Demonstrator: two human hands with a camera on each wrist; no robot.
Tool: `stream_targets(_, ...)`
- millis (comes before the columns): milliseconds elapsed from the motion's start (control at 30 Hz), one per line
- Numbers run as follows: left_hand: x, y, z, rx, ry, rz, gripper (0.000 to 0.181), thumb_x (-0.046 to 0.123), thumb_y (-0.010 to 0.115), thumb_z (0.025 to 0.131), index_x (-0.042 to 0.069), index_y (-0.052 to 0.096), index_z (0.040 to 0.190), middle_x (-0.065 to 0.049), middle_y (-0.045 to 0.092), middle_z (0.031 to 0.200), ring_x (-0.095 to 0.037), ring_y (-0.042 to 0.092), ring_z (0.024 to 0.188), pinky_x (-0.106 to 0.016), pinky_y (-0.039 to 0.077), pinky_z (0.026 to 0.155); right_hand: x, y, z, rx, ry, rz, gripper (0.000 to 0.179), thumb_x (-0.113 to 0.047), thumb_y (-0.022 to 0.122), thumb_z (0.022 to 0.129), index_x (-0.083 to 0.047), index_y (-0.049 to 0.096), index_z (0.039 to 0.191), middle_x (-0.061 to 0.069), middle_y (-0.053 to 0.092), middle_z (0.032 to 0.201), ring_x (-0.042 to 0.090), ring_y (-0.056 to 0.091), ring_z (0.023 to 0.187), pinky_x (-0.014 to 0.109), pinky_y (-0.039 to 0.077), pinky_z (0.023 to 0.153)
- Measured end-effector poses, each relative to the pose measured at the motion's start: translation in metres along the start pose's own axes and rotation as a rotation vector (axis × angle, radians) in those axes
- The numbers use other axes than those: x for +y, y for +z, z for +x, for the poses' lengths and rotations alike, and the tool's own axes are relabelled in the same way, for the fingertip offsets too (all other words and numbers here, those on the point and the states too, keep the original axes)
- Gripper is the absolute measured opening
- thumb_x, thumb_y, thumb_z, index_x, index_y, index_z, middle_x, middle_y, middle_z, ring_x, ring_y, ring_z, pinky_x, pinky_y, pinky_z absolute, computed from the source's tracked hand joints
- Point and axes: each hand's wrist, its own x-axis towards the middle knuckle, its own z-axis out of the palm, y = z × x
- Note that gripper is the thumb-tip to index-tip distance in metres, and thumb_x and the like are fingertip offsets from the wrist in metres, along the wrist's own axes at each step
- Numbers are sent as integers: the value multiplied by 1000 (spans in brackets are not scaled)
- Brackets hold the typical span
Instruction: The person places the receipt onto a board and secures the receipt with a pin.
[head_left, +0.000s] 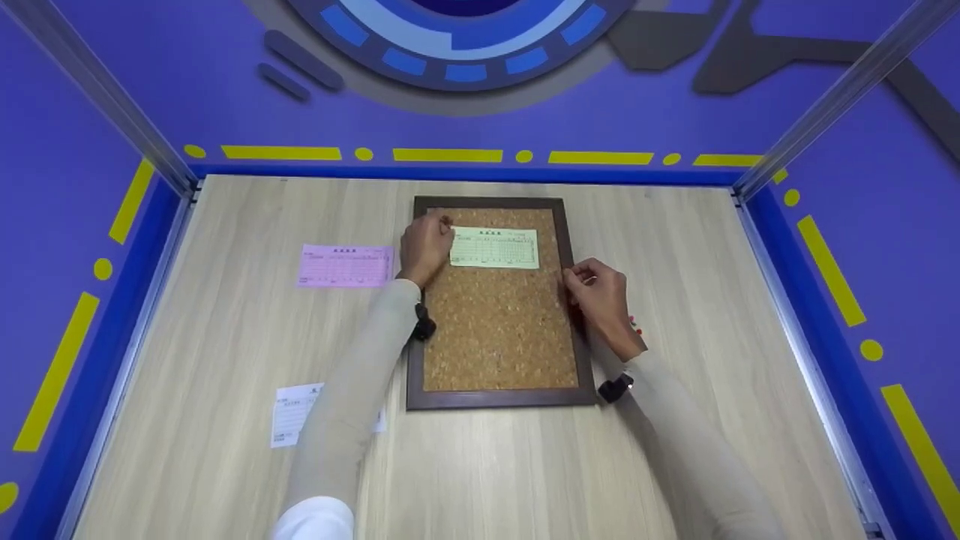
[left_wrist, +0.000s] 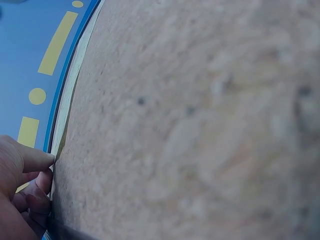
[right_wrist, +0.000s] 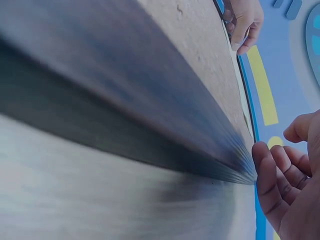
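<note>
at upper centre, my left hand (head_left: 427, 244) is narrow by the green slip (head_left: 495, 248), grip unclear. mid-right, my right hand (head_left: 602, 295) curls loosely.

Head view: bright, fairly even light, seemingly from above; pale sheen on the counter (head_left: 480, 472), soft shadow beside the right sleeve (head_left: 690, 435). Fine print on the green slip (head_left: 494, 248) fuzzy. Left wrist: hazy, washed out; near part of the corkboard (head_left: 499, 330) badly blurred, left fingers (left_wrist: 37, 158) sharper. Right wrist: near frame smeared, its side dark, counter glaring lower left, edges bowed.
</note>
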Motion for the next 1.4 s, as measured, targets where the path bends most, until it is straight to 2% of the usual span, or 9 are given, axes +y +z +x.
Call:
stream_targets(133, 0, 1, 0, -12, 5, -8, 15, 10, 68, 105, 9, 77, 117, -5, 78, 107, -24, 73, 98, -48, 59, 86, 1, -4, -4, 13, -5, -2, 13, -13, 76, 101, -2, 76, 93, 8, 73, 77, 26, 69, 56, 19, 49, 47)
stream_targets(367, 2, -1, 0, -20, 37, -3, 11, 9, 69, 106, 11, 79, 109, -3, 76, 99, -22, 70, 90, -46, 56, 80, 1, -12, -7, 23, -20, -4, 11, -11, 76, 102, -2, 77, 95, 8, 74, 80, 24, 71, 58, 19, 50, 46)
stream_targets(600, 4, -2, 1, -37, 27, 17, 13, 10, 68, 106, 9, 80, 110, -5, 76, 102, -22, 69, 91, -46, 57, 81, 2, -24, -8, 75, -46, -69, 9, -9, 80, 98, -1, 79, 95, 10, 77, 84, 18, 68, 69, 13, 48, 63)
stream_targets(800, 4, -5, 1, -49, 36, 45, 16, 10, 68, 107, 6, 81, 113, -9, 78, 106, -25, 72, 96, -46, 59, 85, 4, -32, -11, 63, -23, -34, 8, -10, 79, 100, -3, 79, 97, 8, 76, 85, 25, 71, 60, 16, 48, 51)
stream_targets(1000, 6, -9, -2, -99, 76, 54, 20, 2, 65, 105, -2, 80, 118, -16, 77, 115, -30, 73, 109, -46, 60, 93, 9, -42, -13, 82, -37, -29, 8, -9, 78, 100, -1, 79, 98, 9, 77, 84, 24, 74, 64, 15, 51, 57)
stream_targets(1100, 7, -9, -4, -106, 119, 90, 20, 1, 66, 105, -4, 79, 120, -19, 75, 119, -33, 70, 115, -47, 58, 98, 12, -47, -14, 102, -45, -46, 9, -10, 78, 100, -1, 79, 98, 10, 78, 84, 18, 72, 69, 14, 51, 64)
stream_targets(1233, 6, -10, -7, -92, 183, 206, 23, 5, 70, 105, -2, 79, 124, -20, 72, 125, -37, 63, 120, -51, 55, 101, 17, -51, -15, 125, -56, -74, 10, -10, 78, 100, 0, 80, 98, 12, 78, 86, 14, 69, 74, 14, 49, 69)
stream_targets(1333, 6, -11, -9, -85, 198, 279, 27, 12, 72, 105, 3, 80, 130, -18, 69, 133, -37, 56, 126, -56, 48, 104, 21, -54, -17, 133, -60, -85, 9, -9, 79, 99, 0, 80, 98, 12, 78, 87, 15, 68, 76, 14, 48, 70)
stream_targets(1400, 4, -12, -10, -87, 191, 295, 29, 15, 72, 106, 7, 80, 132, -16, 67, 138, -36, 52, 132, -59, 43, 105, 22, -57, -18, 133, -56, -78, 8, -8, 79, 99, 0, 80, 98, 12, 78, 87, 16, 68, 76, 14, 48, 70)
